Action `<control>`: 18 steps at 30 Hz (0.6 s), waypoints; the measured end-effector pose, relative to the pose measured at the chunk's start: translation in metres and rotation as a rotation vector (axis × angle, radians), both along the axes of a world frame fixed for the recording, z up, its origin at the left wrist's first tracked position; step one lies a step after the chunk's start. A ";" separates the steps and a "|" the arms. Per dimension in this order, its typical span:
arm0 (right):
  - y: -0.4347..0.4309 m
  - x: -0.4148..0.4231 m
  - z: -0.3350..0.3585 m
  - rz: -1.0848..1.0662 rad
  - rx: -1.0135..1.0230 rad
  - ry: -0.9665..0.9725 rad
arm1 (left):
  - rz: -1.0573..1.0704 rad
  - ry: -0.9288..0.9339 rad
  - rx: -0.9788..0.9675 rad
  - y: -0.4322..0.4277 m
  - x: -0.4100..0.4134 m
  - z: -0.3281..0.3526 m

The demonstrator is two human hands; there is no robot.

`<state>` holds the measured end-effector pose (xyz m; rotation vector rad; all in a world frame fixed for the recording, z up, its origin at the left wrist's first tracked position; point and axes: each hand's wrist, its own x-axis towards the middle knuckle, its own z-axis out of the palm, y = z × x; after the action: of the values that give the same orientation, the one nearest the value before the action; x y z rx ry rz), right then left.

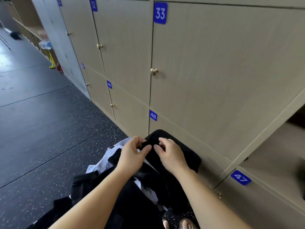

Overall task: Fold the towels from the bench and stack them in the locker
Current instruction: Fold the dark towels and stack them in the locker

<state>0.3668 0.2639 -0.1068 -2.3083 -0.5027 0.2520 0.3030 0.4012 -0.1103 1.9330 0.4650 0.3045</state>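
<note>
A black towel (186, 156) lies on top of a pile of black and white towels (102, 164) just in front of the lockers. My left hand (132, 156) and my right hand (171, 156) sit side by side over it, each pinching the black cloth near its upper edge, thumbs almost touching. The bench under the pile is hidden by the cloth. At the right an open locker (277, 156) shows a bare light-wood inside.
A wall of beige lockers (214, 63) numbered 32, 33, 47, 48 and 49 with brass knobs runs along the right. The dark speckled floor (49, 138) stretches to the left. Sandalled toes (183, 223) show at the bottom. A yellow sign (52, 61) stands far back.
</note>
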 end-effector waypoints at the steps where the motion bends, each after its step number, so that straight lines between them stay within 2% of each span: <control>1: -0.004 -0.003 0.012 -0.003 0.062 0.076 | -0.028 -0.035 -0.052 -0.005 -0.002 0.012; 4: -0.020 -0.013 0.048 -0.017 0.274 0.234 | -0.126 -0.110 -0.173 -0.021 -0.010 0.050; 7: -0.036 -0.026 0.086 -0.053 0.417 0.281 | -0.201 -0.161 -0.207 -0.035 -0.018 0.085; 14: -0.086 -0.063 0.160 -0.100 0.656 0.249 | -0.221 -0.291 -0.233 -0.052 -0.052 0.156; 18: -0.108 -0.080 0.189 -0.050 0.642 0.117 | -0.223 -0.335 -0.245 -0.062 -0.070 0.193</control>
<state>0.2871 0.1556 0.0824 -1.6683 -0.3935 0.1681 0.2329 0.3387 0.0832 1.6358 0.0599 0.3979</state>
